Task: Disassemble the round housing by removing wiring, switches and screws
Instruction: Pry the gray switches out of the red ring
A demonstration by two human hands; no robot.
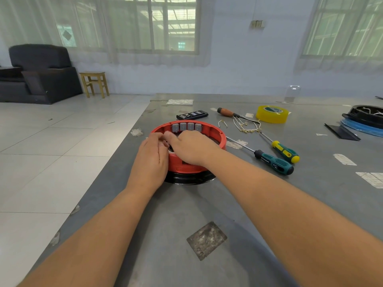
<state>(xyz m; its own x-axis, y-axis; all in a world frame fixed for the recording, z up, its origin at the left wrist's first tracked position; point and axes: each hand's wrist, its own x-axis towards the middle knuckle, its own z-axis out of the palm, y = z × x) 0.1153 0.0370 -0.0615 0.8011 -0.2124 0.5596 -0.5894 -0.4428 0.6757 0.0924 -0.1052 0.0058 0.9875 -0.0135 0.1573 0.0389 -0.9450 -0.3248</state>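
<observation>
Red plastic forms the round housing (215, 131), which sits on a black base (190, 179) near the left edge of the grey table (186, 214). Both hands cover its near-left rim. The left hand (150, 160) curls against the wall, and the right hand (190, 148) reaches over into the ring; their fingertips meet over something small and dark that I cannot identify, so whether either truly holds it cannot be told. Four grey switches (186, 126) line the far inner wall. Loose wiring (244, 126) lies just beyond, beside two green screwdrivers (275, 160) and a yellow tape roll (272, 113). Bare tabletop lies open toward the camera; a black object (364, 117) is cut off at the right.
</observation>
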